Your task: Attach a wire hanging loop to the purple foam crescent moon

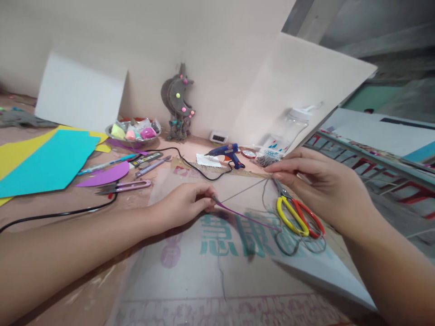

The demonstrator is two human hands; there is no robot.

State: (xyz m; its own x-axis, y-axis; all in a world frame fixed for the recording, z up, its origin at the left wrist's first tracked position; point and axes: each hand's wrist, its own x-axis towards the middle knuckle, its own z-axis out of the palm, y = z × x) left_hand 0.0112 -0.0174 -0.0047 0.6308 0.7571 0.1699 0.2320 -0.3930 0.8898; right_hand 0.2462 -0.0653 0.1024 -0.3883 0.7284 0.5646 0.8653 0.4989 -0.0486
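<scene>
In the head view my left hand [185, 203] pinches the tip of a thin purple strip [243, 218], which looks like foam or paper seen on edge. From that pinch a grey yarn [244, 189] runs straight up to my right hand [319, 181], where thumb and fingers are closed on it. More yarn hangs from there and loops over the handles of the scissors [292, 216], yellow and red, lying below my right hand. Whether the yarn is wound on the strip is hidden by my left fingers. Beneath lies a translucent printed sheet [170, 280].
A blue glue gun [222, 150] with a black cord stands behind my hands. At left lie a purple cutout [105, 175], thread snips [125, 185], and turquoise sheets [54, 160]. Behind are a bowl [134, 140], a grey moon ornament [178, 102] and a clear bottle [294, 127].
</scene>
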